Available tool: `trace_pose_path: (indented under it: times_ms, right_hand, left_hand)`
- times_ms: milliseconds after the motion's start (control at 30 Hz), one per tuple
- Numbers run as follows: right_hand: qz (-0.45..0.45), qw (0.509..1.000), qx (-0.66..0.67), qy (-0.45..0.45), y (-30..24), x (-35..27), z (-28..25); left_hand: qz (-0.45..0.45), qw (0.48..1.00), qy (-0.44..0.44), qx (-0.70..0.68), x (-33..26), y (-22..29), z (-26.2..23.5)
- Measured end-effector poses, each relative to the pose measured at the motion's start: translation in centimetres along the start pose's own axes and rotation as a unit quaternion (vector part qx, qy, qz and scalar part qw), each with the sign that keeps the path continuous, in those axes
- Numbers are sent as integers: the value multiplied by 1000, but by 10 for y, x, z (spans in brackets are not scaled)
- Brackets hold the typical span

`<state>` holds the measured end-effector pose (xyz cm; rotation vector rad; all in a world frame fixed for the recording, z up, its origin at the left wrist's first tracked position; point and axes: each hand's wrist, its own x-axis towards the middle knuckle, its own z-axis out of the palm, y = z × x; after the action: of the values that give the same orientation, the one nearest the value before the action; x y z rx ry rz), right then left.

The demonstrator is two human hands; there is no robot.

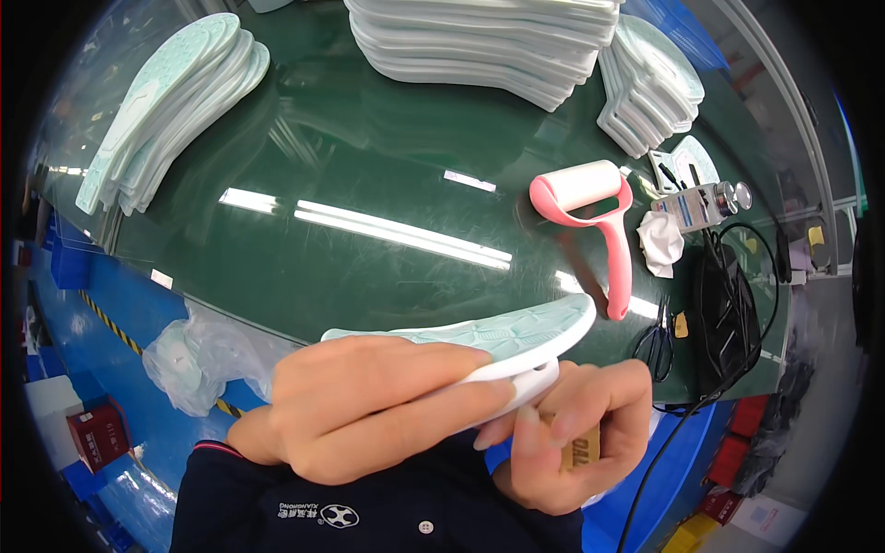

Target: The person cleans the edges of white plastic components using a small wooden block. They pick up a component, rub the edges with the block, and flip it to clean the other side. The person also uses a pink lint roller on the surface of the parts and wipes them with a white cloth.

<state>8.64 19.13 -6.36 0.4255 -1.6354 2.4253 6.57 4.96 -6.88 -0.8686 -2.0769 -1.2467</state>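
My left hand [369, 405] is closed around a shoe sole [516, 332] with a pale green patterned face and a thick white edge. It lies tilted across the front of the table, toe end to the right. Under it a second white edge shows between my fingers; I cannot tell if it is another sole. My right hand [581, 433], just below the toe end, has its fingers curled round a small tan piece [583, 450] with dark print. Part of that piece is hidden by the fingers.
On the green table [369, 166] stand stacks of soles at left [175, 111], back middle [479, 46] and right [650, 83]. A pink lint roller [619, 267], scissors [656, 348], a bottle [696, 207], crumpled tissue [661, 243] and a black pouch [724, 318] with a cable lie right.
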Motion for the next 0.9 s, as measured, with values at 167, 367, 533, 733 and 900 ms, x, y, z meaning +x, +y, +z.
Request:
trace_pose_path:
  times_ms: [167, 367, 533, 733, 900]
  right_hand:
    - [-38, 999, -34, 12, 5, -2, 0]
    - [-44, 999, 13, -12, 10, -5, -2]
    - [-48, 999, 6, 5, 9, -5, 0]
    - [-39, 998, 22, 37, 9, -6, 1]
    - [-39, 999, 15, 21, 9, -8, 1]
  left_hand:
    - [27, 999, 3, 32, 1, -2, 2]
    - [20, 999, 24, 33, -6, -1, 6]
    - [37, 999, 15, 34, -7, -1, 4]
    - [23, 1000, 2, 15, -4, -1, 7]
    - [8, 1000, 6, 24, -8, 2, 6]
